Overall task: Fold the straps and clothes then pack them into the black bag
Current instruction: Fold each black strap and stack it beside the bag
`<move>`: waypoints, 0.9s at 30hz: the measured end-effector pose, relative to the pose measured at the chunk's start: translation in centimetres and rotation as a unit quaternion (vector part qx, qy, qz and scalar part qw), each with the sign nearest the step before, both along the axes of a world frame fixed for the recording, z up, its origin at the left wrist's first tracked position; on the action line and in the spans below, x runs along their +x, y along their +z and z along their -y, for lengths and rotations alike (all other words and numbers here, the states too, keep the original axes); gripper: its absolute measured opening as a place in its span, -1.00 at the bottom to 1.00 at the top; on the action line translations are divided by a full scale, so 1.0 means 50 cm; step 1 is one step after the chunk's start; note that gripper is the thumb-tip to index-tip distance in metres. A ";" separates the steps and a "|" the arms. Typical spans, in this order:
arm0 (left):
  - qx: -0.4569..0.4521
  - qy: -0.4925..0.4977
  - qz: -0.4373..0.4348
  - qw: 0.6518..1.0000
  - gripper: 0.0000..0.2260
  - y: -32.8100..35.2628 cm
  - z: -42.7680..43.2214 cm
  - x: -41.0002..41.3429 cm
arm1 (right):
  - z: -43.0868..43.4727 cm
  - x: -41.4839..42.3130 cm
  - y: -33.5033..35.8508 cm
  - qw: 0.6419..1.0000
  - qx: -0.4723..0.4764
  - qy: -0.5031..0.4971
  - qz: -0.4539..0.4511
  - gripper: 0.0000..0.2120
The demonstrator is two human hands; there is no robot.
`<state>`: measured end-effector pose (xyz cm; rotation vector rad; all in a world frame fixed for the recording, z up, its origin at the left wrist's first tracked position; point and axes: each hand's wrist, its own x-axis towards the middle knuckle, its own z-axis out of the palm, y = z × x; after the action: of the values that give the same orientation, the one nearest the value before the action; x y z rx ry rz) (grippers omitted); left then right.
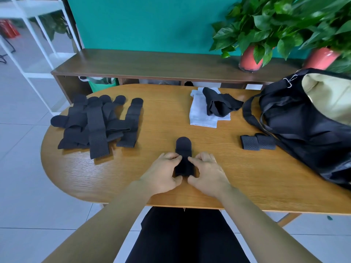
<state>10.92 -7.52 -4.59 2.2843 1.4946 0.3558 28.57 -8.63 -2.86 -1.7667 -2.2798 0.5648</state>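
Note:
A black strap (183, 149) with a rounded far end lies on the wooden table (228, 175) in front of me. My left hand (163, 173) pinches its left edge and my right hand (208, 173) pinches its right edge, fingers and thumbs curled round it. A pile of several unfolded black straps (95, 122) lies at the left. Two folded straps (257, 142) sit beside the open black bag (296, 120) at the right, which has a beige lining. A white garment (201, 112) with a black garment (220, 104) on top lies at the back.
A low wooden shelf unit (152, 63) stands behind the table against a teal wall. Two potted plants in red pots (250, 59) stand on it at the right. A white rack (38, 44) stands at the left on the tiled floor.

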 end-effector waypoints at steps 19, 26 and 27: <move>0.020 0.077 0.169 0.983 -0.83 -0.012 0.026 -0.007 | 0.026 -0.002 -0.014 0.995 0.064 0.035 -0.073 -0.66; -0.003 0.154 0.190 0.970 -0.68 -0.008 0.008 0.007 | -0.001 -0.023 -0.019 0.982 0.080 -0.091 -0.143 -0.79; -0.003 0.158 0.188 0.969 -0.63 -0.007 0.004 0.007 | -0.005 -0.027 -0.016 0.981 0.074 -0.108 -0.145 -0.80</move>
<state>11.28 -7.73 -4.92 1.8342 1.6418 0.8231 27.24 -8.40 -3.67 -1.7047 -1.8579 0.5536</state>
